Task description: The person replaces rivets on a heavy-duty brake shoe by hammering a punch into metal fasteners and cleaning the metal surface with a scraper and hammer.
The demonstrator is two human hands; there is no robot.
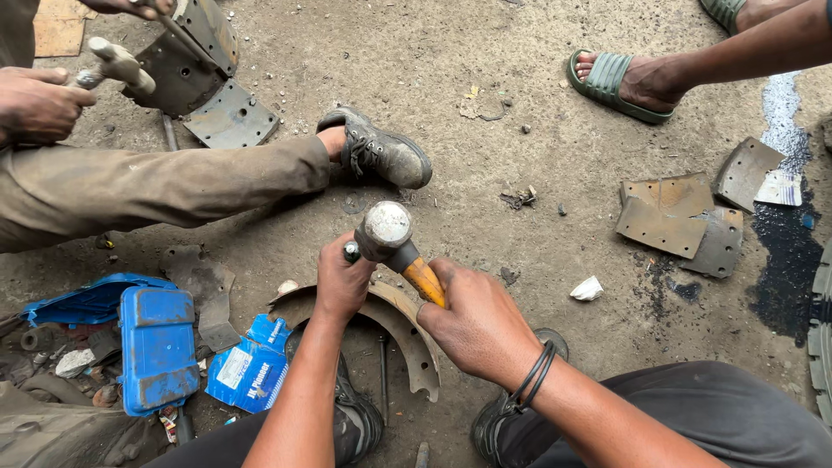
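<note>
Fingers of the right hand [479, 325] wrap tight round the orange handle of a hammer [392, 240], its steel head raised above a curved brake shoe [407, 334] on the concrete floor [520, 173]; the left hand [343, 282] is closed around a small punch [351, 252], held upright just beside the hammer head. A blue metal box [158, 347] lies to the left.

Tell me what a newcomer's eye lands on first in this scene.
First comes the hammer at the centre, its orange handle gripped by the right hand, its steel head raised beside the punch that the left hand holds upright over a curved brake shoe. Next is the blue metal box at lower left. At upper left, another person's hand holds a second hammer near another brake shoe.
</note>
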